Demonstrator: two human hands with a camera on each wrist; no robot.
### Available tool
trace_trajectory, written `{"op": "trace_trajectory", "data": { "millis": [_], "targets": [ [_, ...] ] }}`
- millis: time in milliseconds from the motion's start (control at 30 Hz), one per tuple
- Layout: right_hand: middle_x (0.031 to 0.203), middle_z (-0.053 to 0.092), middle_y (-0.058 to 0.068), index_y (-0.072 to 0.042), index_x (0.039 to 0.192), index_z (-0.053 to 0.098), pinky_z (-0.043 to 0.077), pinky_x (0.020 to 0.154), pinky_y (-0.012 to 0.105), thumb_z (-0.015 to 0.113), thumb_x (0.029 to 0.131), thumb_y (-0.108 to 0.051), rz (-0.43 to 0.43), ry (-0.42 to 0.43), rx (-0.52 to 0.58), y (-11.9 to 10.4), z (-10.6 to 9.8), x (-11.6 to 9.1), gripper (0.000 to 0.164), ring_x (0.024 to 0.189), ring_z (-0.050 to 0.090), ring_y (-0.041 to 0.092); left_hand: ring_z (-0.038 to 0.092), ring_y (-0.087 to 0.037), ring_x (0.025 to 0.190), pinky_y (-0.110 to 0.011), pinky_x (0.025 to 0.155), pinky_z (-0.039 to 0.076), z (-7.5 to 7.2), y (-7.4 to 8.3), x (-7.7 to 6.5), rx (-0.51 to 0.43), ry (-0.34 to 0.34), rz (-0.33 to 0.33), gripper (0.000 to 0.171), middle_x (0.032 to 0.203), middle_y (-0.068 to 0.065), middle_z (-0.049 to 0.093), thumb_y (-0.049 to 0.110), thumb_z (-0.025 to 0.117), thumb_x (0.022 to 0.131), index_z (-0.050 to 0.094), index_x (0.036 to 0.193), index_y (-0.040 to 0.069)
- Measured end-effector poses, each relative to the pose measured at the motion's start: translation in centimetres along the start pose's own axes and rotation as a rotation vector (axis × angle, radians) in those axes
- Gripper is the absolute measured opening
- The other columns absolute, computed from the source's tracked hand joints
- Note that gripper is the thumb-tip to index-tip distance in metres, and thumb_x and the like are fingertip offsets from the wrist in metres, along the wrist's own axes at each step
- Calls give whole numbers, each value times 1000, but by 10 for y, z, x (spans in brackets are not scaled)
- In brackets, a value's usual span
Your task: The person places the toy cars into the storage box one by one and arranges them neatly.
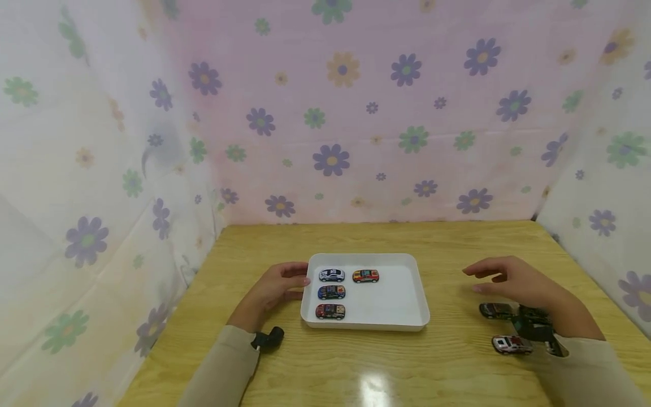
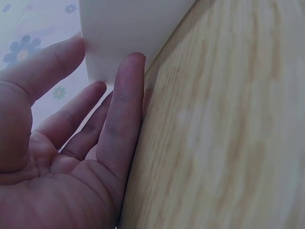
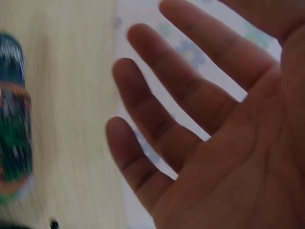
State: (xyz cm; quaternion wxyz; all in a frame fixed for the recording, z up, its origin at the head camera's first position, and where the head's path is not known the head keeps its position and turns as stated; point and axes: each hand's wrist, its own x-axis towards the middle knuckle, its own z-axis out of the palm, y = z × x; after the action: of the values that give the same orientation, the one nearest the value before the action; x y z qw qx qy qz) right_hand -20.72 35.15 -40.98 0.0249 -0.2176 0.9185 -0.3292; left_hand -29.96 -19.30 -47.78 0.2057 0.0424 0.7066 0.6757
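Note:
A white tray [image 1: 391, 294] holds several toy cars. Down its left side, a white car [image 1: 331, 275], a blue car [image 1: 331, 292] and a red-and-black car [image 1: 330, 311] form a column; a red-and-yellow car [image 1: 365, 276] sits right of the white one. My left hand [image 1: 277, 285] touches the tray's left wall, its fingers fairly straight against the side in the left wrist view. Above the table to the right, my right hand [image 1: 519, 280] holds nothing, fingers spread. Near it are a dark green car [image 1: 495, 310] and a silver-and-red car [image 1: 511, 345].
Another dark car [image 1: 534, 312] is partly hidden by the right wrist and its black strap [image 1: 531, 328]. A wooden table [image 1: 356, 367] carries everything. Flower-patterned cloth [image 1: 366, 152] hangs behind and along both sides.

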Motion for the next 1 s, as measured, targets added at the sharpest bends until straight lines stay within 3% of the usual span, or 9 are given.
{"op": "trace_trajectory", "data": {
  "millis": [200, 400, 700, 833, 1000],
  "targets": [
    [131, 71, 6, -15, 132, 70, 58, 85, 27, 74, 98, -24, 24, -87, 2, 20, -16, -18, 36, 114, 65, 2, 66, -28, 120, -44, 93, 62, -3, -4, -2, 1, 0, -12, 56, 145, -15, 59, 9, 77, 93, 57, 145, 7],
    [123, 75, -3, -4, 125, 73, 58, 78, 23, 73, 97, -13, 7, -182, 88, 33, -30, -29, 30, 109, 61, -7, 66, -27, 121, -44, 94, 62, -2, -3, -1, -8, -6, -15, 55, 146, -14, 60, 9, 77, 94, 58, 145, 8],
    [123, 75, 5, -8, 124, 75, 57, 78, 22, 79, 93, -18, 64, -227, 76, 37, -26, -28, 33, 110, 59, -5, 66, -27, 120, -44, 93, 62, -2, -2, -3, 7, 6, -13, 54, 145, -14, 60, 9, 77, 94, 59, 144, 8],
    [122, 76, 5, -8, 123, 75, 57, 79, 21, 80, 91, -17, 62, -233, 82, 41, -25, -28, 33, 114, 61, 5, 66, -27, 121, -43, 94, 62, -2, -1, -4, 8, 2, -12, 54, 146, -14, 59, 9, 76, 94, 58, 145, 8],
    [119, 77, 7, 1, 123, 73, 58, 77, 22, 77, 92, -10, 66, -269, 179, 50, -23, -29, 33, 106, 64, -3, 66, -27, 121, -44, 94, 62, -3, 0, -2, 5, -15, 2, 54, 147, -15, 58, 8, 75, 95, 57, 146, 7]
  ]
}}
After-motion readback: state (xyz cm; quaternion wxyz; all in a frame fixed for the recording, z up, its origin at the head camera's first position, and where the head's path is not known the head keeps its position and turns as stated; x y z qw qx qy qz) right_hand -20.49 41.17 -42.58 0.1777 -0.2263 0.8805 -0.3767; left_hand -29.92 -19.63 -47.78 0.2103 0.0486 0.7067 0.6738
